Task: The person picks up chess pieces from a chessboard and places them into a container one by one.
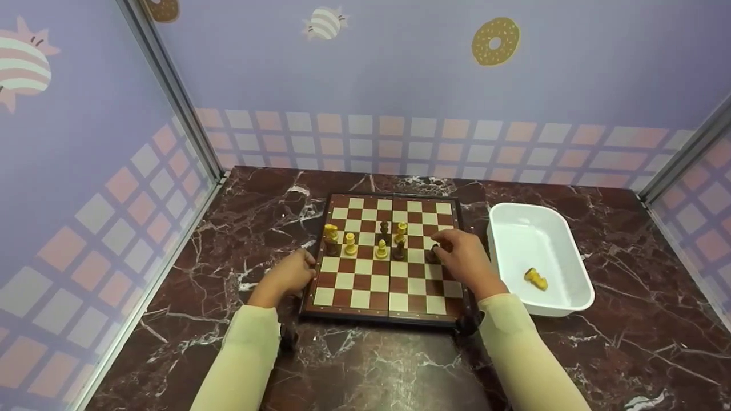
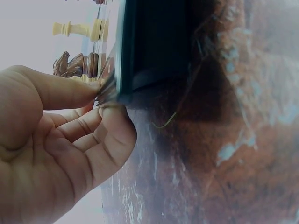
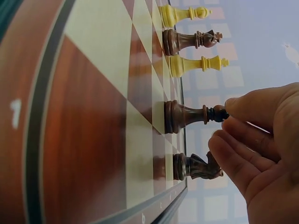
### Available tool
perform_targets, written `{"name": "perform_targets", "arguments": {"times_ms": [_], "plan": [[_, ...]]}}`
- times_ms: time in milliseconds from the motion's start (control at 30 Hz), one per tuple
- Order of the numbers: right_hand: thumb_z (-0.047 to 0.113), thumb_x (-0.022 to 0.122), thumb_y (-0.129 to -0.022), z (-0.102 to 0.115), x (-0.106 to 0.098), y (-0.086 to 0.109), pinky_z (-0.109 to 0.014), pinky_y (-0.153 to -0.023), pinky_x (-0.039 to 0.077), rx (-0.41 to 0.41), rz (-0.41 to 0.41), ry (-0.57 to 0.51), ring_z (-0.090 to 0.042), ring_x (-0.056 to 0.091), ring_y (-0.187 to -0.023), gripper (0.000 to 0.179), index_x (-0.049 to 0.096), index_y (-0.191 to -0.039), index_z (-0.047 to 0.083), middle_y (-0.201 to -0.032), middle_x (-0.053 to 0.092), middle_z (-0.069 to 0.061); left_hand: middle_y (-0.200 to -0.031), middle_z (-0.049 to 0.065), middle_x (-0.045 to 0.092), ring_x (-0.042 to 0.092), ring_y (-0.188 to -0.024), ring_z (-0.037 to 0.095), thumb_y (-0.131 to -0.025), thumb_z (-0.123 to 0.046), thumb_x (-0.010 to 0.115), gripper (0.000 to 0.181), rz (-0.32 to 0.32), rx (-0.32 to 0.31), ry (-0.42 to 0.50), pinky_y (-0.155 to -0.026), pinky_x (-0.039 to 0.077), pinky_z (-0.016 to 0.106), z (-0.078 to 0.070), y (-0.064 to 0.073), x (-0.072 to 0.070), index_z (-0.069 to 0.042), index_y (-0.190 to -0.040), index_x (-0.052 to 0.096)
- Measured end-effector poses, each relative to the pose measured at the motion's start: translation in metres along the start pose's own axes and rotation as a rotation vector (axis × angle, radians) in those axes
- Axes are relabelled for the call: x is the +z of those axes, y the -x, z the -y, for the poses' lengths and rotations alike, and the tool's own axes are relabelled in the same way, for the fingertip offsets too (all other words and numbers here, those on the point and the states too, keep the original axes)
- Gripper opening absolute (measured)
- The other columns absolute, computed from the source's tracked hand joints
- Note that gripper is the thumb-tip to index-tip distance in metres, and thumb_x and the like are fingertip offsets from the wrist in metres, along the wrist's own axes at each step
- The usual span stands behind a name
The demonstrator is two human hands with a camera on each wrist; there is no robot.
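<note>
My left hand (image 1: 292, 272) grips the left edge of the chessboard (image 1: 377, 285), thumb over the rim and fingers curled beneath it. At the board's right side, my right hand (image 1: 467, 260) pinches the top of a dark chess bishop (image 3: 187, 116), whose base is close to the board. Beside it stands a dark knight (image 3: 198, 167), its head partly covered by my fingertips. A yellow king (image 3: 201, 64) and a yellow bishop (image 3: 187, 14) stand upright farther left. Near my left hand are another dark knight (image 2: 74, 66) and a yellow piece (image 2: 74, 29) with a crown-like top.
A white tray (image 1: 522, 214) stands right of the board, with one yellow chess piece (image 1: 535, 278) lying inside. The table (image 1: 257, 200) has a dark red marbled top. Patterned walls (image 1: 400, 85) enclose it at the back and sides.
</note>
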State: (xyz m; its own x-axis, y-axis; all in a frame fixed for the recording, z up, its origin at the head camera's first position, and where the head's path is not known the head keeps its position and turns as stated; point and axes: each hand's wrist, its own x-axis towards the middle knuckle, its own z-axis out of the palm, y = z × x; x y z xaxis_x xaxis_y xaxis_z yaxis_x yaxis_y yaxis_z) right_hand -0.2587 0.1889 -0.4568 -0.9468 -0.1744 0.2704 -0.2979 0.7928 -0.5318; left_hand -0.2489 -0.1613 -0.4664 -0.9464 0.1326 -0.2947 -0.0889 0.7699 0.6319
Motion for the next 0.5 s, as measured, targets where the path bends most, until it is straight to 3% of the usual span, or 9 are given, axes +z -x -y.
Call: {"name": "perform_targets", "arguments": {"times_ms": [500], "plan": [[0.013,0.064,-0.083,0.0014,0.0052,-0.0010,-0.039,-0.075,0.052,0.007,0.019,-0.004,-0.022,0.065,-0.086,0.016,0.068,-0.098,0.011,-0.094,0.069,-0.005,-0.081,0.006,0.051,0.048,-0.047,0.014,-0.090,-0.011,0.052,0.021,0.025,-0.029,-0.001,-0.044,0.049,0.030,-0.0018,-0.0009,0.0008,-0.005,-0.110,0.047]]}}
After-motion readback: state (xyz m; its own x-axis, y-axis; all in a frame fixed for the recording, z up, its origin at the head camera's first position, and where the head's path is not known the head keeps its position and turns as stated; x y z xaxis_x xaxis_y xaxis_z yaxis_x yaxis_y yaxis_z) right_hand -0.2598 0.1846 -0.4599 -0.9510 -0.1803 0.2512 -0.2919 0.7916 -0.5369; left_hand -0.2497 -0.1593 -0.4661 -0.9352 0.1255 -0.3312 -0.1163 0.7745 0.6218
